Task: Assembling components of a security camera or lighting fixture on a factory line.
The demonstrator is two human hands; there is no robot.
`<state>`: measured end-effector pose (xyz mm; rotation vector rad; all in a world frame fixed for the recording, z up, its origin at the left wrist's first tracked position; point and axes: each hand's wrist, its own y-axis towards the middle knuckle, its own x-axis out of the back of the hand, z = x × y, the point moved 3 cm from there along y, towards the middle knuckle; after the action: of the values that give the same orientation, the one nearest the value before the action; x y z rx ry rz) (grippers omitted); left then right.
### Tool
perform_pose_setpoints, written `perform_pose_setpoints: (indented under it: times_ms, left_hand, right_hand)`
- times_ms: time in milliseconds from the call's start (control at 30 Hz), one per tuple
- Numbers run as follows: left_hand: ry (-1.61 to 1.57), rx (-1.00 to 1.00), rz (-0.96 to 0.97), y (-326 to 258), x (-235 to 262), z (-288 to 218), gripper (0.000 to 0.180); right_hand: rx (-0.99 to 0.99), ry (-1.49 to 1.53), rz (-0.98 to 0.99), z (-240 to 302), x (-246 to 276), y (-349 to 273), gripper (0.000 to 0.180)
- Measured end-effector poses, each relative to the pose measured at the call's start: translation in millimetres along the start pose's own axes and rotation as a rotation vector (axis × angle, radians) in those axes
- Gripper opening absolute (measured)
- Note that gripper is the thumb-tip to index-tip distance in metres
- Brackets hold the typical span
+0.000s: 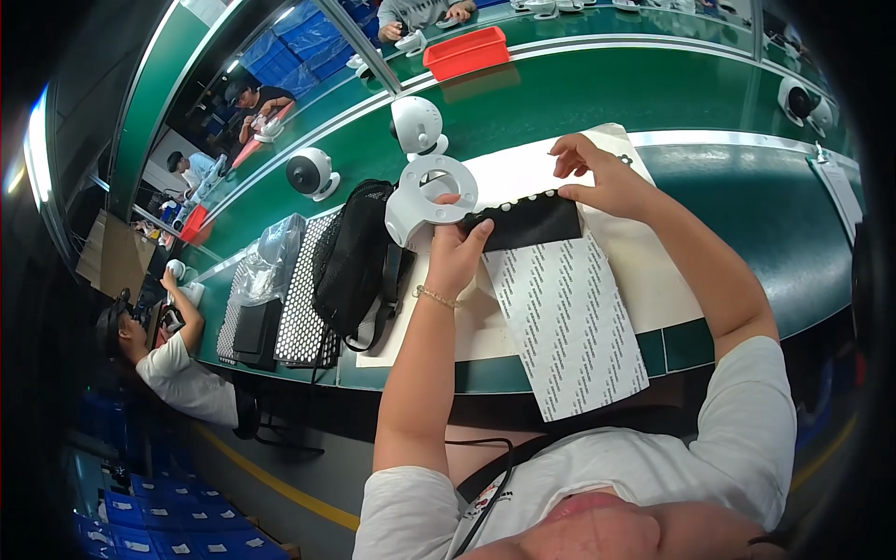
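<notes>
On the table (747,247) I see a black mesh bag (350,266). Left of that mesh bag lies crumpled clear plastic (269,259); past its far end stands a white device (324,183) with a round dark front. Well beyond it I see a red bin (465,53), far right of it a clipboard (839,198).

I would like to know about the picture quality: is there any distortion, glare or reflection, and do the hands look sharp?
Head view: the table's edges bend, and the corners go black; head view: the light at far left glares white; head view: the red bin reflects on the green surface below it; head view: left hand and right hand look fairly sharp.
</notes>
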<state>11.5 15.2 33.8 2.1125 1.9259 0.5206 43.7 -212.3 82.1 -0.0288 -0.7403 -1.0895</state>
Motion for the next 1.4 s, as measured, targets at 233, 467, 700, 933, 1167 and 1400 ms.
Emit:
perform_pose_setpoints:
  times_ms: [233, 467, 700, 933, 1167, 1400]
  left_hand:
    - [-0.017, -0.050, 0.005, 1, 1, 1, 0.050]
    - [-0.001, -0.059, 0.001, 2, 3, 1, 0.049]
    - [0.006, -0.020, -0.012, 2, 1, -3, 0.050]
    - [-0.011, -0.042, -0.010, 2, 4, -1, 0.050]
    - [0.050, -0.051, -0.021, 2, 2, -3, 0.049]
    - [0.031, -0.052, -0.029, 2, 4, -5, 0.049]
  right_hand:
    - [0.062, 0.031, -0.052, -10, 5, 4, 0.032]
    - [-0.017, 0.215, -0.094, -20, 6, 8, 0.014]
    - [-0.001, 0.347, -0.116, -21, 8, 8, 0.016]
    - [0.072, 0.008, -0.034, 6, 8, 0, 0.035]
    - [0.012, -0.092, 0.094, -1, 1, 1, 0.042]
    - [0.054, -0.169, 0.045, 11, 3, -2, 0.048]
